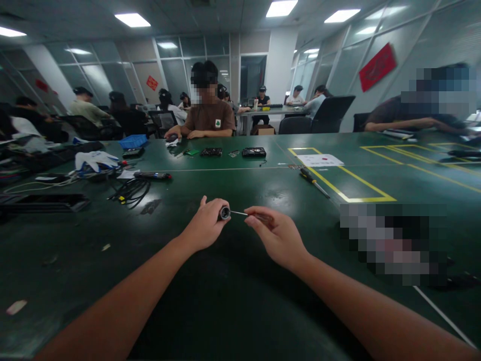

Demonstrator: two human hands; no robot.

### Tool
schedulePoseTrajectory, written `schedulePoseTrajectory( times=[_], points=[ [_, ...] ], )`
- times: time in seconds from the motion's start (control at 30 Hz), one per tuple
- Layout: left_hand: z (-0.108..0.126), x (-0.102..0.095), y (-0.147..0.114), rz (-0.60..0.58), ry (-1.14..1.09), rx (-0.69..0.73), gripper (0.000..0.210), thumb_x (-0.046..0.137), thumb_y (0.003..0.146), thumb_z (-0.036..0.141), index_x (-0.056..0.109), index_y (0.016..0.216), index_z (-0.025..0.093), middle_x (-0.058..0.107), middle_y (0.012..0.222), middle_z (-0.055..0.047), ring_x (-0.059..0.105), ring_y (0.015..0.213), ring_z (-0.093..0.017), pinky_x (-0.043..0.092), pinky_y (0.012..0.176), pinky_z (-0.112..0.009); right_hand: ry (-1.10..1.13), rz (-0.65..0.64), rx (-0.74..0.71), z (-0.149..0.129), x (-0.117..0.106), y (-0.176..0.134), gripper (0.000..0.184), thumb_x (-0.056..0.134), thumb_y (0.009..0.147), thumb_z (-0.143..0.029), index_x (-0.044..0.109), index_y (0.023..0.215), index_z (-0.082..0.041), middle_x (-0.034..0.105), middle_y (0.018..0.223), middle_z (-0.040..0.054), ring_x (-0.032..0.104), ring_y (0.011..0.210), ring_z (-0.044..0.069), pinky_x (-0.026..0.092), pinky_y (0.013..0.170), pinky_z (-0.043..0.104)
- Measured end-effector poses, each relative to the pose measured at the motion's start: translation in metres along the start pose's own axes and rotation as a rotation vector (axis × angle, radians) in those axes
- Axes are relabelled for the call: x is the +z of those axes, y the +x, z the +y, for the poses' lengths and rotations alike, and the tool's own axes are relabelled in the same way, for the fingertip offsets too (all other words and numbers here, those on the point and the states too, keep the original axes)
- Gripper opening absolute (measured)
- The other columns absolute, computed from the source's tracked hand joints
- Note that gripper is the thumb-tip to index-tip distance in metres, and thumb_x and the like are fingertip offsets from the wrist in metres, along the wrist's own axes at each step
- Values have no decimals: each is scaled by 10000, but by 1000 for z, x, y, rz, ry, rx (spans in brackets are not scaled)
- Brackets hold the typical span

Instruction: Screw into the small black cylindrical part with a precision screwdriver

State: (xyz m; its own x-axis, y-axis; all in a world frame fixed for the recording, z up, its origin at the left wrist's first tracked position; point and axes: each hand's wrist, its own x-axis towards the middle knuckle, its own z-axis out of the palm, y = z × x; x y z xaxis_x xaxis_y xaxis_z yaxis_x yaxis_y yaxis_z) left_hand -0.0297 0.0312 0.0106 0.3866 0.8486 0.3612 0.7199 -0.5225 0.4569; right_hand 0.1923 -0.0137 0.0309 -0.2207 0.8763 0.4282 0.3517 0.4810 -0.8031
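Over the green table, my left hand (205,225) is wrapped round a small dark cylindrical part (224,213), whose round hollow end faces me. My fingers hide most of its body. My right hand (278,233) is closed on the brownish handle of a screwdriver (263,218). Its thin metal shaft points left, and the tip meets or nearly meets the right side of the cylindrical part; I cannot tell whether it sits in anything there. Both hands are raised in front of me, close together.
Beyond my right hand lies a yellow-black screwdriver (313,181) near a white paper (320,160). Black cables (131,193), a pen-like tool (153,175), white gloves (95,161) and a blue basket (133,142) are at left. A person (210,113) works opposite, by black devices (253,152).
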Motion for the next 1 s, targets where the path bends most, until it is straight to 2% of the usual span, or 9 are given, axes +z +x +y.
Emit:
schedulePoseTrajectory(
  times=[0.1,0.17,0.23,0.4,0.47,0.6,0.67,0.8,1.0],
  points=[
    [0,0,-1,-6,10,-6,45,546,963,226,537,1007,218,638,968,9,615,967,-199,122,1234,-679,-271,-105,-215,-8,-1,-6,233,579,975,-239,735,1144,-204,767,1022,92,711,899,221,566,828,388],
    [1,0,-1,-2,49,11,41,539,964,225,540,1004,217,634,959,4,615,957,-203,116,1230,-693,-327,-135,-263,-11,0,-8,250,566,977,-224,728,1166,-196,761,1037,103,703,927,231,562,840,395],
    [2,0,-1,-6,84,25,39,536,961,219,546,999,216,634,949,-1,616,948,-209,118,1225,-704,-278,-111,-206,-10,2,-6,233,576,975,-236,733,1144,-204,768,1028,92,711,926,229,564,847,395],
    [5,0,0,-16,49,-18,76,567,934,205,550,1006,222,654,975,-3,623,963,-217,134,1224,-701,152,20,135,-2,2,1,239,591,973,-349,719,1085,-180,781,847,54,748,785,207,602,763,369],
    [6,0,0,-21,27,-25,66,560,937,208,553,1002,219,657,977,-9,618,966,-221,170,1223,-679,72,37,74,-2,1,1,217,602,964,-334,730,1063,-190,778,852,53,743,793,208,590,767,368],
    [6,-1,-2,-38,13,-11,51,546,943,220,571,986,210,650,968,-40,591,945,-240,412,1087,-556,-196,-100,-167,-8,0,-4,193,605,950,-240,754,1072,-233,775,982,61,718,875,214,551,826,383],
    [5,-1,-2,-33,25,-17,68,560,936,226,583,998,210,646,976,-49,583,933,-247,480,949,-473,-102,-84,-89,-8,0,-3,197,602,958,-257,750,1083,-225,777,960,57,722,860,207,558,818,378],
    [6,-1,-2,-27,1,-47,87,580,923,215,595,1008,215,647,981,-42,591,917,-241,469,806,-391,284,7,196,-2,0,4,257,643,938,-367,733,1072,-167,767,842,58,732,787,200,588,779,377],
    [6,-1,-3,-20,-41,-54,88,589,922,213,598,1009,216,652,988,-33,601,909,-228,460,802,-379,332,75,160,-3,-1,0,232,688,904,-372,752,1012,-177,744,803,40,707,751,182,580,756,353]
  ],
)
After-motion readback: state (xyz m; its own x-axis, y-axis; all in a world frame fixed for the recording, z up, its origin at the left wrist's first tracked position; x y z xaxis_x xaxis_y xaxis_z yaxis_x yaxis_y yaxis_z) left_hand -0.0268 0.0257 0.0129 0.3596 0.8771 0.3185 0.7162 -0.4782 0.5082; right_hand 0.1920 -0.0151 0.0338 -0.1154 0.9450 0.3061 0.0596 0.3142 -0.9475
